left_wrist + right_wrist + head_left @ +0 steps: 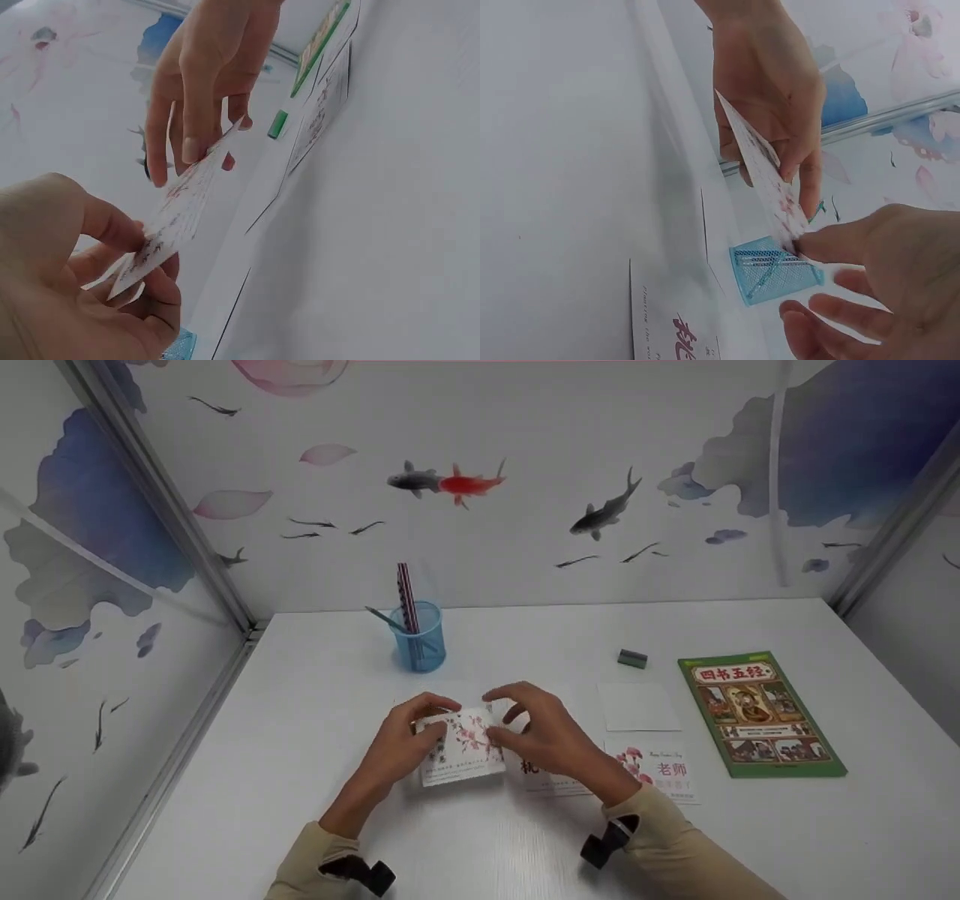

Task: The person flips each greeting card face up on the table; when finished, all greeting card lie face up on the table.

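In the head view, a white card (466,750) printed with pink blossoms and dark characters is held up tilted over the table between both hands. My left hand (401,739) pinches its left side, thumb on the printed face and fingers behind, as the left wrist view shows. The thumb of my right hand (544,731) touches the card's right edge. In the right wrist view, the other fingers (855,315) of that hand stand apart from the card. Below the right forearm lies a card with a large dark character (559,786), partly hidden.
A pink-flowered card (660,772) and a blank white card (637,706) lie to the right. Beyond them are a green book (761,716) and a small dark green block (632,658). A blue mesh cup (420,649) with pencils stands at the back.
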Demonstrator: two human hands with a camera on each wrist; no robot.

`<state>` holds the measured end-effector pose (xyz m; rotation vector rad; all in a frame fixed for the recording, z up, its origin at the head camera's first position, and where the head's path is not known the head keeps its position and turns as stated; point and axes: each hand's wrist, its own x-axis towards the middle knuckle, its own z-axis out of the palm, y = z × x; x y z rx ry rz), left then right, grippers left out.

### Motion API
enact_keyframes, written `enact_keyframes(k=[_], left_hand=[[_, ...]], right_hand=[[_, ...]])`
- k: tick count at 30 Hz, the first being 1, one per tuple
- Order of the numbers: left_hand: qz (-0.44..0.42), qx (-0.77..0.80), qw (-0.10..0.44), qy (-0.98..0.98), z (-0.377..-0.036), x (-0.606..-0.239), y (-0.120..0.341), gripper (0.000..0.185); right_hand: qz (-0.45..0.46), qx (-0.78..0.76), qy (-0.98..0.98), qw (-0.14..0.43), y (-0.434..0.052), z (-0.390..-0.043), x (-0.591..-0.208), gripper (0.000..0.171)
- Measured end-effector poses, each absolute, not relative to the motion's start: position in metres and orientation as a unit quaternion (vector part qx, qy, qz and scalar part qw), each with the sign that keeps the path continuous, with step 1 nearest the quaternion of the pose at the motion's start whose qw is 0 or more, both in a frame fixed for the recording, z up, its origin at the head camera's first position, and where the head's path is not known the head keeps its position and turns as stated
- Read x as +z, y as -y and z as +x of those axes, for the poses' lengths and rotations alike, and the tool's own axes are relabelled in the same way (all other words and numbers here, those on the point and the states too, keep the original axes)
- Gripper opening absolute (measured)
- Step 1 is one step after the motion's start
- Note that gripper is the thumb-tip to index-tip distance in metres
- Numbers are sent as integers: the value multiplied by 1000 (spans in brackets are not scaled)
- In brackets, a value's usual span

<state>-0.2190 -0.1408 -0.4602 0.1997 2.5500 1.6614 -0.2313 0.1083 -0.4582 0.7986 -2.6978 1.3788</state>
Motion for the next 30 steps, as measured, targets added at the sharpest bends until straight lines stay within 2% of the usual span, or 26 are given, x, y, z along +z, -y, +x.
enact_keyframes(k=[3,5,8,17,25,30], left_hand=[[92,512,62,-852,-220,-463,145,27],[113,478,66,-869,-220,-465,149,26],[149,424,66,-891,-220,-467,153,24],[187,355,91,-912,-222,-466,163,40],[161,309,86,-933,-222,-469,162,55],[152,265,95,-947,-222,-471,154,54]], right_hand=[[314,415,852,-56,-106,-230,-459,37],[336,390,852,-94,-104,-228,-460,35],[353,341,863,-119,-102,-225,-464,38],[367,271,884,-106,-93,-218,-471,48],[360,233,897,-105,-94,-215,-474,48],[352,227,902,-103,-95,-214,-475,47]])
